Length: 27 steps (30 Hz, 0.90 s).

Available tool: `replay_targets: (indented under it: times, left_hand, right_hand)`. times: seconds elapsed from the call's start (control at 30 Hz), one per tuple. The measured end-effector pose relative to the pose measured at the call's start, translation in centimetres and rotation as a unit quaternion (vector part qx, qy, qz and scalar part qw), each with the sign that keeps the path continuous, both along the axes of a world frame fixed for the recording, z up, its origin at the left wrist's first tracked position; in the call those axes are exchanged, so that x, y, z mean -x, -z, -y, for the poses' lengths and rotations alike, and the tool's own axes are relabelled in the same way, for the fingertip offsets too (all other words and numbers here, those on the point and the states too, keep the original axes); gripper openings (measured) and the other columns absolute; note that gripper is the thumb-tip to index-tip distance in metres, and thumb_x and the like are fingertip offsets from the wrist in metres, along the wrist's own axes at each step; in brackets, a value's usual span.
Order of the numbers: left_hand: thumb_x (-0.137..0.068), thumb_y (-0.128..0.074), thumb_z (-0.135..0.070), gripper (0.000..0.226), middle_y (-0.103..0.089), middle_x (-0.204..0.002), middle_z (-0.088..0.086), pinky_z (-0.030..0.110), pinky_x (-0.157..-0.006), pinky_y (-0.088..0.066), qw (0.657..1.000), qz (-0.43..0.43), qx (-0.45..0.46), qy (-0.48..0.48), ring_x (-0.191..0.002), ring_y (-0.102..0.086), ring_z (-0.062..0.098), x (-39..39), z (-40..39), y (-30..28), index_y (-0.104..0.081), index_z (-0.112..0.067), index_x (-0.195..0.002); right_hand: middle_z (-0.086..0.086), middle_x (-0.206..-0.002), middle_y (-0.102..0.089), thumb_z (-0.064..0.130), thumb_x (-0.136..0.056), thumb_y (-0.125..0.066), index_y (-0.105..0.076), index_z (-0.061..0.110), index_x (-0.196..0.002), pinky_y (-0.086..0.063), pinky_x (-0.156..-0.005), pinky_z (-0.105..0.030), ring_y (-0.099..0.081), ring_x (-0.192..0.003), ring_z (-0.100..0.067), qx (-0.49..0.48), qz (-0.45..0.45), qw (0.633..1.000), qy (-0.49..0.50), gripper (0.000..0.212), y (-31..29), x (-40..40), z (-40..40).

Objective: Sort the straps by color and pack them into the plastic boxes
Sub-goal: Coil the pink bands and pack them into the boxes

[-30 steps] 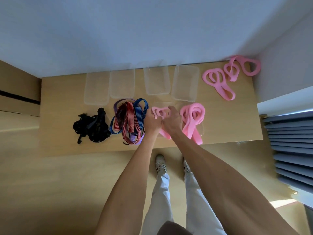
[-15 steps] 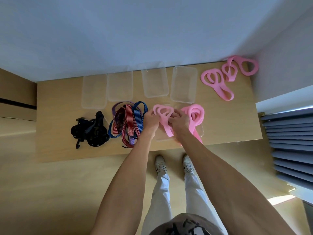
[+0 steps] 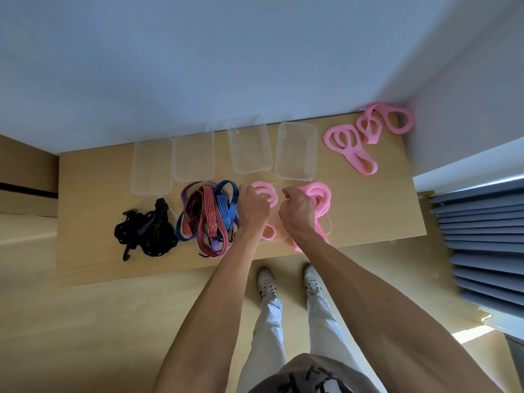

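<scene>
Two hands work over a clear box [image 3: 279, 222] at the near edge of the table [image 3: 93, 194]. Left hand [image 3: 253, 209]: its grip is curled around a pink strap [image 3: 265, 194], whose coil shows at 12 o'clock of the knuckles, with one end emerging at 6 o'clock inside the box. Right hand [image 3: 296, 212]: fingers are curled close beside the same coil; whether they pinch the strap cannot be told. A second pink bundle [image 3: 319, 199] lies at 3 o'clock of the right hand, trailing over the table edge. Four empty clear boxes [image 3: 296, 150] stand in a row at 12 o'clock. Mixed red, blue and purple straps [image 3: 209, 214] lie at 9 o'clock of the left hand, and black straps [image 3: 146, 231] lie farther that way. Loose pink straps [image 3: 351, 146] rest at 2 o'clock, well apart.

Judged step: coiling the pink strap into the near box. Done well, the coil is wound flat and tight, held down by one hand while the other tucks the free end inside the walls, so that nothing springs out.
</scene>
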<state>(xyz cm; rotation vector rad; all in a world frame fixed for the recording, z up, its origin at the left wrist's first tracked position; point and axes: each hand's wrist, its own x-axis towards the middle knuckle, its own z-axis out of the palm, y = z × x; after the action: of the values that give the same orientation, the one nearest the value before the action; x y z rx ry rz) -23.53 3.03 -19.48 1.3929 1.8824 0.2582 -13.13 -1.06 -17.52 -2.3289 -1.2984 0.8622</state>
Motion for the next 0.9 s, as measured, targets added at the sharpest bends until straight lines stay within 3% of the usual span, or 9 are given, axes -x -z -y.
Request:
replay_targets:
  times: [0.07, 0.17, 0.27, 0.33, 0.5, 0.67, 0.77, 0.9]
  left_hand:
    - [-0.088, -0.044, 0.004, 0.039, -0.062, -0.123, 0.012, 0.029, -0.079, -0.045, 0.999, 0.001, -0.032, -0.017, -0.107, -0.062, 0.030, -0.2, 0.2, -1.2, -0.064, -0.004, -0.121]
    - [-0.090, -0.044, -0.002, 0.041, -0.065, -0.127, 0.009, 0.030, -0.083, -0.046, 0.996, -0.006, -0.082, -0.020, -0.116, -0.061, 0.028, -1.3, 0.5, -3.5, -0.065, -0.011, -0.125]
    - [-0.094, -0.043, -0.005, 0.053, -0.044, -0.154, 0.010, 0.042, -0.104, -0.048, 0.990, -0.002, -0.131, 0.047, -0.137, -0.047, 0.029, -3.9, 0.7, -5.7, -0.048, -0.015, -0.146]
    - [-0.094, -0.043, -0.005, 0.058, -0.033, -0.160, 0.013, 0.040, -0.105, -0.046, 0.986, -0.008, -0.137, 0.097, -0.142, -0.040, 0.030, -6.4, 0.5, -7.1, -0.040, -0.015, -0.152]
    - [-0.095, -0.045, -0.008, 0.046, -0.057, -0.139, 0.013, 0.037, -0.098, -0.046, 0.981, 0.019, -0.074, 0.178, -0.123, -0.055, 0.029, -13.9, -1.2, -8.1, -0.052, -0.010, -0.141]
    - [-0.091, -0.048, -0.010, 0.044, -0.061, -0.138, 0.007, 0.030, -0.098, -0.046, 0.989, 0.017, 0.063, 0.129, -0.125, -0.058, 0.027, -20.7, -4.7, -4.9, -0.061, -0.017, -0.133]
    - [-0.094, -0.048, -0.012, 0.040, -0.059, -0.139, 0.007, 0.031, -0.096, -0.046, 0.991, 0.004, 0.093, 0.094, -0.125, -0.057, 0.027, -23.8, -7.0, -2.7, -0.062, -0.017, -0.131]
    - [-0.093, -0.049, -0.013, 0.031, -0.067, -0.120, 0.008, 0.029, -0.072, -0.044, 0.994, -0.026, 0.099, 0.034, -0.103, -0.065, 0.028, -27.3, -10.0, 0.0, -0.067, -0.013, -0.119]
  right_hand:
    - [-0.009, -0.108, -0.073, -0.002, -0.089, -0.050, -0.068, 0.007, -0.119, -0.042, -0.073, -0.024, -0.067, -0.097, -0.028, -0.021, -0.007, 0.999, 0.023, 0.036, -1.0, -1.1, 0.3]
    - [-0.013, -0.120, -0.067, -0.001, -0.087, -0.047, -0.066, 0.009, -0.124, -0.051, -0.084, -0.038, -0.062, -0.108, -0.034, -0.030, -0.013, 0.996, 0.080, 0.043, -3.3, -2.9, 0.8]
    - [-0.018, -0.128, -0.060, 0.000, -0.086, -0.054, -0.060, 0.006, -0.131, -0.046, -0.092, -0.044, -0.056, -0.113, -0.037, -0.016, 0.018, 0.996, 0.092, 0.047, -5.2, -5.7, 1.7]
    - [-0.019, -0.133, -0.054, 0.006, -0.087, -0.058, -0.052, 0.008, -0.139, -0.041, -0.097, -0.042, -0.052, -0.118, -0.035, 0.043, 0.041, 0.994, 0.096, 0.052, -6.2, -7.9, 2.4]
    - [-0.018, -0.133, -0.046, 0.005, -0.088, -0.052, -0.047, 0.012, -0.138, -0.040, -0.099, -0.042, -0.047, -0.122, -0.037, 0.132, 0.044, 0.984, 0.108, 0.051, -7.1, -13.6, 2.1]
    - [-0.017, -0.129, -0.047, 0.003, -0.087, -0.051, -0.047, 0.012, -0.136, -0.044, -0.093, -0.040, -0.049, -0.118, -0.036, 0.133, 0.035, 0.984, 0.109, 0.050, -5.2, -20.3, -1.2]
    - [-0.019, -0.125, -0.056, 0.003, -0.088, -0.053, -0.052, 0.010, -0.131, -0.045, -0.087, -0.038, -0.055, -0.113, -0.038, 0.135, -0.005, 0.984, 0.117, 0.044, -3.4, -23.9, -3.7]
    - [-0.017, -0.123, -0.065, 0.006, -0.088, -0.057, -0.056, 0.011, -0.130, -0.049, -0.085, -0.035, -0.061, -0.112, -0.036, 0.159, -0.079, 0.972, 0.152, 0.043, -0.8, -26.8, -6.6]
